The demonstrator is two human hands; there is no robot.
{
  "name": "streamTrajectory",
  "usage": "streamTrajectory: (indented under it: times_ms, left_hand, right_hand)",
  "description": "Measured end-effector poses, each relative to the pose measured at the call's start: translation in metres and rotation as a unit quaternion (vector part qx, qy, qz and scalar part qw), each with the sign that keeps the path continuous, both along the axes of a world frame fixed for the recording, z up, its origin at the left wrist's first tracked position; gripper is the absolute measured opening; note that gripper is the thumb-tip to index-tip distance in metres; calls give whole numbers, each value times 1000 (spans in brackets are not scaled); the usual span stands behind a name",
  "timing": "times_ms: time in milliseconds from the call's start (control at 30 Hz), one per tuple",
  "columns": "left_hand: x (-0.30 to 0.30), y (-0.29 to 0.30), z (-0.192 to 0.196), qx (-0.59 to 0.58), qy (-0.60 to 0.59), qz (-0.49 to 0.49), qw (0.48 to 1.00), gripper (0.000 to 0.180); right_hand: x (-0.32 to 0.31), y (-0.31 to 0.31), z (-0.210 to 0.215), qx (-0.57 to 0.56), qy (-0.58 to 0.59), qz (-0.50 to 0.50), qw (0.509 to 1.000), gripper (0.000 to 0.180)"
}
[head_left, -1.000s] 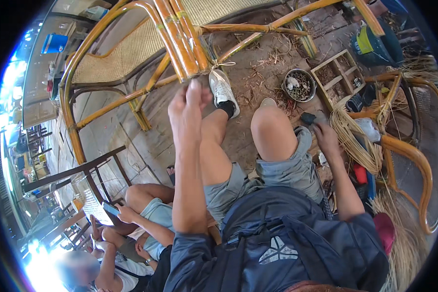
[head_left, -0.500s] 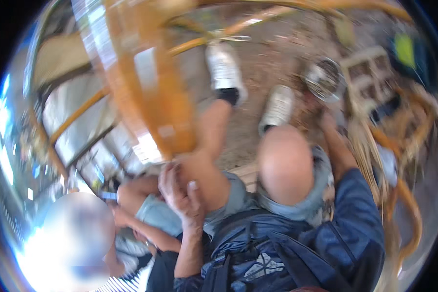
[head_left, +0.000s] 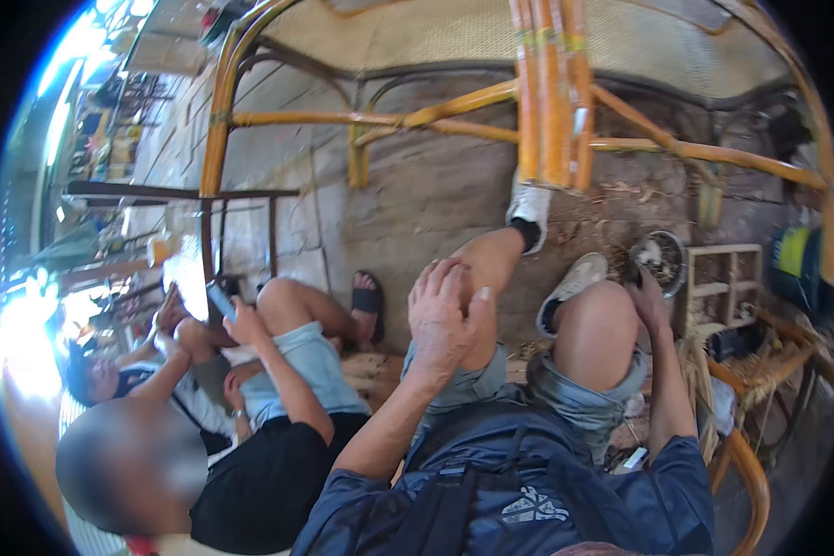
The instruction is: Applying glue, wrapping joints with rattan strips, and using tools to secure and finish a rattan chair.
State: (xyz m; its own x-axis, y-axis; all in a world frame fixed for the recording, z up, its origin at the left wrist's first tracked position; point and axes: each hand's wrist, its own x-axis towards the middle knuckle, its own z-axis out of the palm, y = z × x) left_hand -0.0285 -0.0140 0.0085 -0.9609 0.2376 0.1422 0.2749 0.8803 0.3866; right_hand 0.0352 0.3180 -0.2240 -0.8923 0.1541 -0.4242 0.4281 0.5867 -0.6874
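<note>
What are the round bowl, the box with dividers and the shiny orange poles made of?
The bowl looks like metal, maybe steel: its rim is silvery and shiny. The box is probably plain wood: pale, dull, straight strips. The poles seem like varnished cane or bamboo: round, orange-brown, glossy.

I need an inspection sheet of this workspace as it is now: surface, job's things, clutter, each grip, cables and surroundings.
Surface: plank floor.
Job's things: orange-brown pole frame with woven panel; metal bowl with contents, not identifiable.
Clutter: scattered scraps around the bowl; divided wooden box to its right.
Left grip: fingers spread, at the left leg.
Right grip: beside the bowl; whether it holds the small dark thing at its fingers is unclear.
Cables: nothing seen.
Surroundings: seated people at left, one in a black shirt with a phone.
</note>
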Motion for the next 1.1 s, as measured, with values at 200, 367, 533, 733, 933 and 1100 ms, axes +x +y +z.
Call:
streamTrajectory:
  times_ms: [200, 367, 533, 733, 933, 1100]
  left_hand:
    - [1, 4, -11, 13, -11, 5, 1000, 38]
    - [3, 3, -11, 4, 18, 4, 1000, 32]
    - [1, 10, -13, 10, 0, 3, 1000, 30]
    - [3, 0, -8, 40, -32, 15, 999, 34]
    - [2, 3, -7, 43, -38, 16, 998, 31]
    - [2, 3, -7, 40, -20, 13, 999, 31]
  right_hand:
    - [-134, 8, 252, 31, 384, -101, 917, 47]
    - [-232, -20, 345, 207, 382, 57, 899, 38]
    - [-309, -20, 312, 386, 399, 70, 829, 25]
    - [-276, -56, 327, 404, 287, 147, 856, 21]
    - [-239, -66, 330, 444, 323, 214, 808, 21]
    - [-221, -73, 332, 443, 271, 232, 822, 21]
